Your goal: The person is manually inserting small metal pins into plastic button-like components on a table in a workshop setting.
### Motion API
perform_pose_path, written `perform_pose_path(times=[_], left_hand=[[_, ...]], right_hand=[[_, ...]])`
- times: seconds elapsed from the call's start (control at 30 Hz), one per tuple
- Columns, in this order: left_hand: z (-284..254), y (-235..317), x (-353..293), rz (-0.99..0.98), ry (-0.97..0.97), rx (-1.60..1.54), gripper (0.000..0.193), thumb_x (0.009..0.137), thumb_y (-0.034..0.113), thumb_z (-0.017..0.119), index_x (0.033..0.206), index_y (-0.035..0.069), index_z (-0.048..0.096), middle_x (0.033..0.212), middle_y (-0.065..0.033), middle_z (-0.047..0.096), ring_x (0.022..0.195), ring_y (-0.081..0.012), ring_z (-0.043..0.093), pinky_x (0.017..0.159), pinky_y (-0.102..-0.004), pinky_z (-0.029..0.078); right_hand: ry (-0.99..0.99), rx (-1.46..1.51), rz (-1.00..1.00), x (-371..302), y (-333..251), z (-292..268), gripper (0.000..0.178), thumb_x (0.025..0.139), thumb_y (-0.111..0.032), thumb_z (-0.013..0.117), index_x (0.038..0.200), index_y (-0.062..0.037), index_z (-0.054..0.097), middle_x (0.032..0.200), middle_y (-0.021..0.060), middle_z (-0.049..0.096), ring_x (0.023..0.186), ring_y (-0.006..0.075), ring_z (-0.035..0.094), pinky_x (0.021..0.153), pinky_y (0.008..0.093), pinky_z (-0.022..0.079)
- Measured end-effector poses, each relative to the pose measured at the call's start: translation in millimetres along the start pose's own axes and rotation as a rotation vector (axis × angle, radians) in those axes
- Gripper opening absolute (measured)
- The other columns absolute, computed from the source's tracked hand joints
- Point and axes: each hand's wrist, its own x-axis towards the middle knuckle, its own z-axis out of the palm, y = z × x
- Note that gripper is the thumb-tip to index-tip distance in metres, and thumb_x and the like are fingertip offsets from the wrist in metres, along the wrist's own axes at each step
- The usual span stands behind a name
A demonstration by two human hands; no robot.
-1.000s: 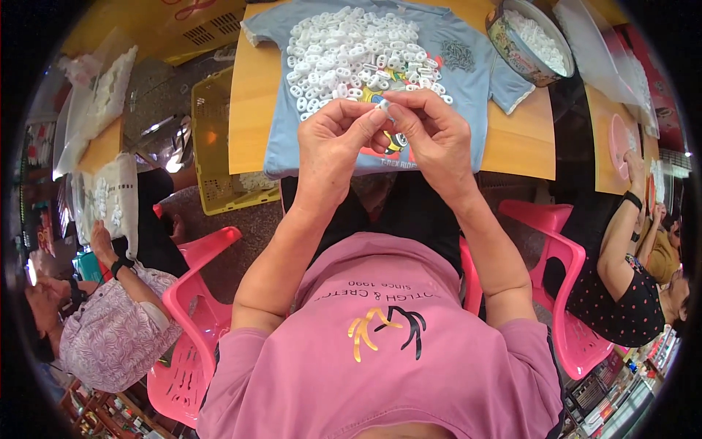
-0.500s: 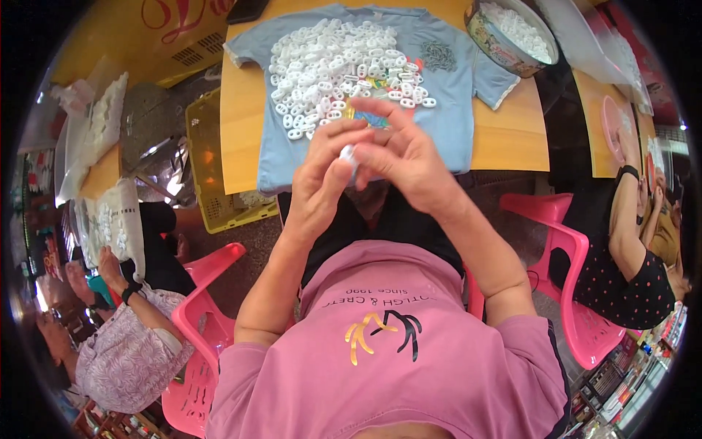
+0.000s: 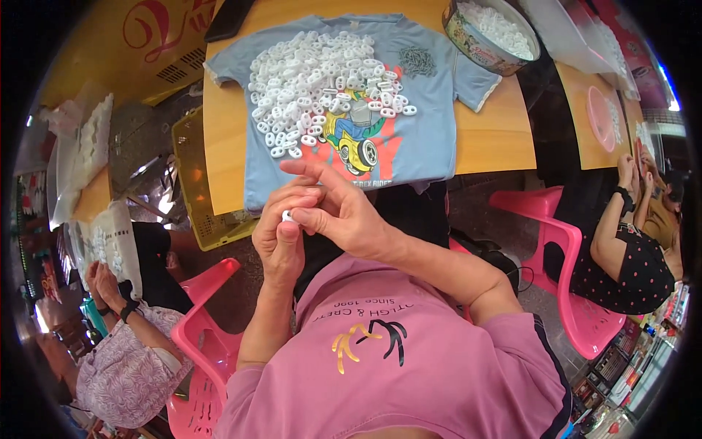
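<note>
Just in front of the table edge, my left hand [image 3: 276, 245] pinches a small white plastic piece [image 3: 287, 216] between thumb and fingers. My right hand [image 3: 340, 219] meets it there, its thumb against the piece and its index finger reaching out past the left fingers. Most of the piece is hidden by the fingers. Beyond my hands a light blue T-shirt [image 3: 431, 139] lies flat on the table, bearing a heap of white oval two-holed plastic pieces [image 3: 307, 73]. A little pile of small grey metal parts [image 3: 417, 62] sits to the right of the heap.
A round printed tin [image 3: 482, 47] full of white pieces stands at the right back of the wooden table [image 3: 501, 139]. A yellow crate [image 3: 219, 233] is on the floor at left. Co-workers sit in pink chairs [image 3: 570, 271] on both sides. A dark phone-like object [image 3: 229, 18] lies far left.
Both my hands have moved left and nearer to my body, still together at the white piece. The shirt's print has come into view. The left co-worker's hands have come together.
</note>
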Motion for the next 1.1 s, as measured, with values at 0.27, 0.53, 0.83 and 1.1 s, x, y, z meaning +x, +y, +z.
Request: perform_pose_path(times=[0.27, 0.53, 0.83, 1.1], left_hand=[[-19.5, 14.6, -11.2, -0.09, -0.024, -0.027, 0.041, 0.093, 0.036, 0.062, 0.108, -0.001, 0.064, 0.105, -0.0146, 0.062, 0.099, -0.025, 0.056, 0.077, -0.0319, 0.047], [-134.4, 31.9, -59.0, -0.321, 0.041, -0.136, 0.028, 0.094, 0.018, 0.061, 0.117, 0.002, 0.059, 0.084, -0.0019, 0.048, 0.076, -0.0142, 0.049, 0.064, -0.0228, 0.04], [-205.3, -51.4, -86.3, -0.602, 0.574, 0.263, 0.045, 0.093, 0.019, 0.064, 0.133, 0.004, 0.05, 0.113, -0.0065, 0.059, 0.099, -0.0153, 0.06, 0.081, -0.0242, 0.049], [-190.6, -52.4, -81.3, -0.419, 0.701, 0.497, 0.037, 0.096, 0.018, 0.06, 0.128, 0.001, 0.052, 0.108, -0.007, 0.06, 0.085, -0.0102, 0.058, 0.07, -0.0207, 0.046]], right_hand=[[-0.115, -0.192, 0.079, 2.3, -1.4, -2.5, 0.06, 0.092, -0.008, 0.062, 0.144, -0.0046, 0.033, 0.103, 0.002, 0.057, 0.093, 0.0067, 0.055, 0.078, 0.0222, 0.047], [0.507, -1.153, -0.358, 6.5, -91.4, -110.5, 0.014, 0.088, -0.01, 0.066, 0.096, 0.0008, 0.068, 0.089, 0.0057, 0.067, 0.078, 0.0112, 0.061, 0.069, 0.0248, 0.049], [0.274, -1.783, -0.326, -8.9, -126.1, -169.6, 0.014, 0.083, -0.012, 0.069, 0.092, -0.0023, 0.067, 0.084, 0.0105, 0.063, 0.071, 0.0245, 0.061, 0.066, 0.0338, 0.048], [0.351, -1.862, -0.345, -9.9, -122.7, -162.3, 0.011, 0.084, -0.014, 0.068, 0.09, -0.0042, 0.066, 0.085, 0.0103, 0.062, 0.071, 0.0286, 0.061, 0.065, 0.0366, 0.048]])
